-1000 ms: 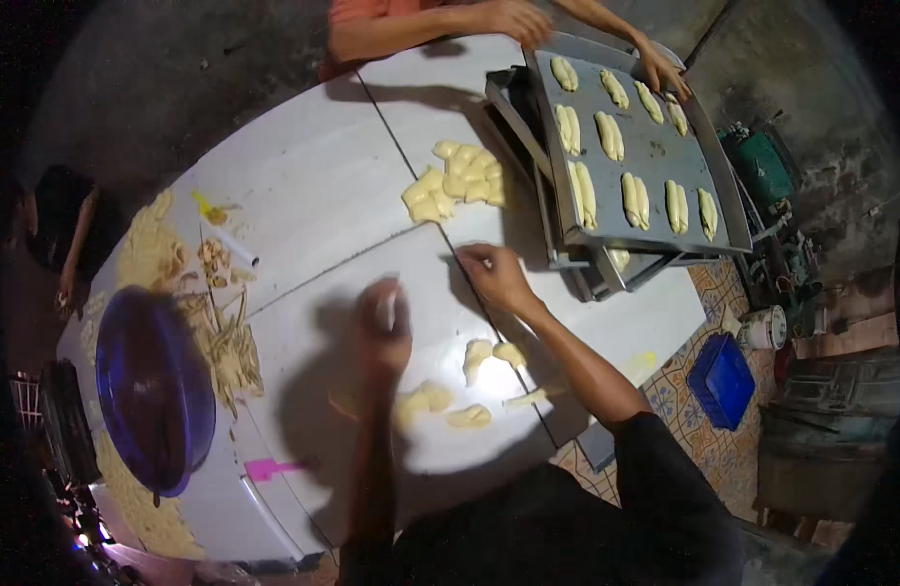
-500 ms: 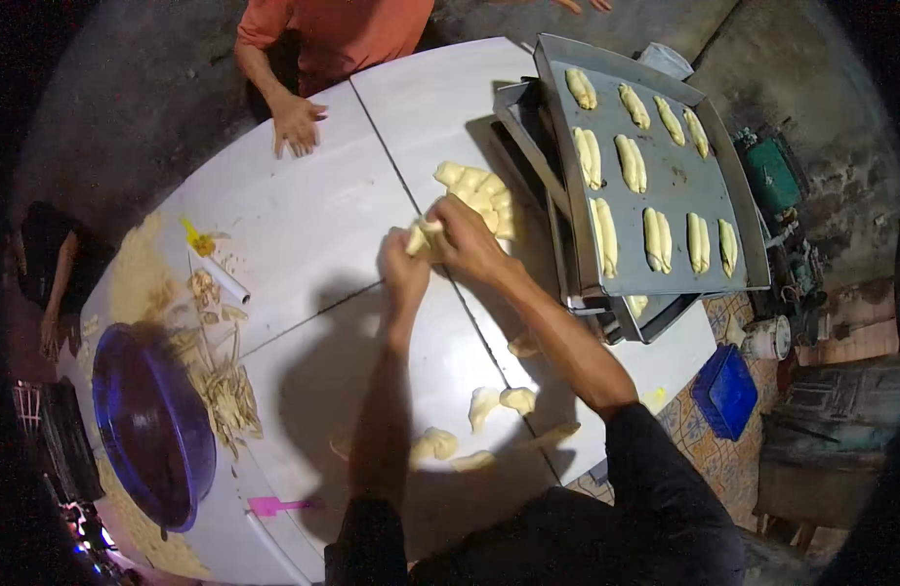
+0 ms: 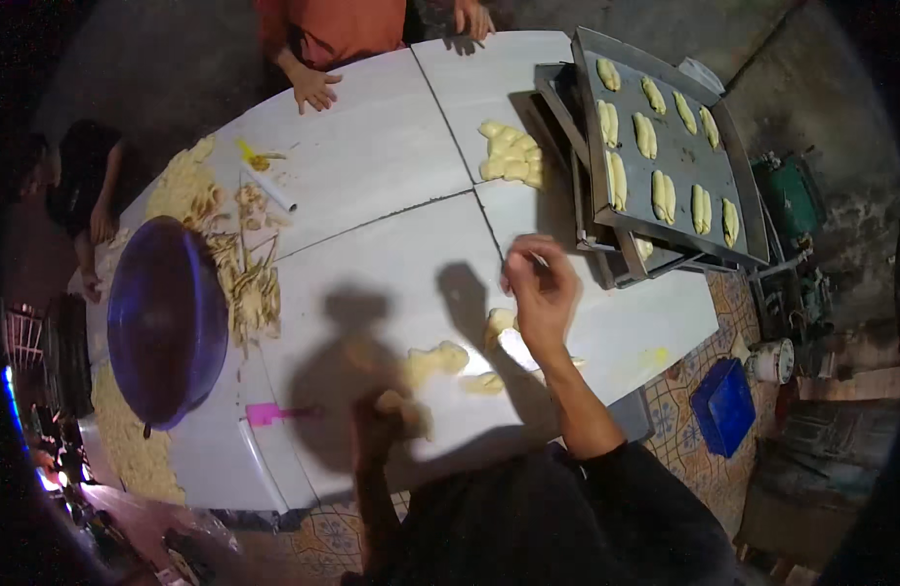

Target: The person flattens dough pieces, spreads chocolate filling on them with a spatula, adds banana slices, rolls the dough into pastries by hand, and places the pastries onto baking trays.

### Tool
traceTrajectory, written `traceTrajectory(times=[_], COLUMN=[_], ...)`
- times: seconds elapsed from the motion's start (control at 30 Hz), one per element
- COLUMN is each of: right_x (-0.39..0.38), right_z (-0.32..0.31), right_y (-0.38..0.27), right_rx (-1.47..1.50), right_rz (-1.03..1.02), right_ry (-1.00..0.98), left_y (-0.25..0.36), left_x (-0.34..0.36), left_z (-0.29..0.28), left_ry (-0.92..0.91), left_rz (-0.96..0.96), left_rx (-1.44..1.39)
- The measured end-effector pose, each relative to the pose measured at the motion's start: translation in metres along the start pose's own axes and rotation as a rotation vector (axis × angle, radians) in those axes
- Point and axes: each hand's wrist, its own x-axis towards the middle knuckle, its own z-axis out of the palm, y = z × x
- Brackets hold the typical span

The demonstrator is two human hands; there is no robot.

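My left hand point(image 3: 370, 428) is low near the table's front edge, dim in shadow and blurred, closed on a piece of dough point(image 3: 407, 410). My right hand point(image 3: 542, 295) is raised over the table, its fingers curved with a gap to the thumb and nothing seen between them. Under and beside it lies a dough piece point(image 3: 502, 325). A larger soft dough lump point(image 3: 435, 361) and another dough piece point(image 3: 483, 383) rest on the white table point(image 3: 372, 234) between my hands. Farther off sits a cluster of pale dough balls point(image 3: 511, 154).
Stacked metal trays point(image 3: 679, 161) with paired dough rolls stand at the right. At left are a purple basin point(image 3: 167, 327), dough strips point(image 3: 250, 293), a white tube point(image 3: 271, 189) and a pink scraper point(image 3: 265, 414). A co-worker's hands point(image 3: 315, 90) rest on the far edge. A blue crate point(image 3: 723, 405) is on the floor.
My hands have come apart and back from the dough balls: the left toward the front edge with dough, the right to the near right. The view has shifted; the co-worker's second hand now touches the table.
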Motion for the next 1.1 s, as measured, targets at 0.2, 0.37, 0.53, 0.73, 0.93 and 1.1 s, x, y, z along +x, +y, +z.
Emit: traceTrajectory(times=[0.2, 0.37, 0.53, 0.73, 0.93, 1.1], right_x=[-0.094, -0.073, -0.045, -0.103, -0.089, -0.023], right_z=[0.018, -0.005, -0.001, 0.052, 0.031, -0.001], right_y=[0.041, 0.000, -0.001, 0.071, 0.023, 0.020], right_rx=[-0.255, -0.466, -0.308, -0.032, -0.361, 0.027], right_rz=[0.114, 0.206, 0.262, 0.159, 0.075, 0.274], right_ry=[-1.067, -1.087, -0.624, -1.099, -1.251, -0.715], left_y=[0.025, 0.016, -0.057, -0.048, -0.059, -0.104], left_x=[-0.015, -0.058, -0.057, -0.028, -0.069, -0.084], left_z=[0.012, -0.052, -0.074, -0.053, -0.095, -0.087], left_ry=[0.249, -0.073, 0.106, 0.262, 0.278, 0.621], left_rz=[0.302, 0.031, -0.055, 0.092, 0.159, 0.175], left_rx=[0.148, 0.352, -0.214, 0.166, 0.106, -0.673])
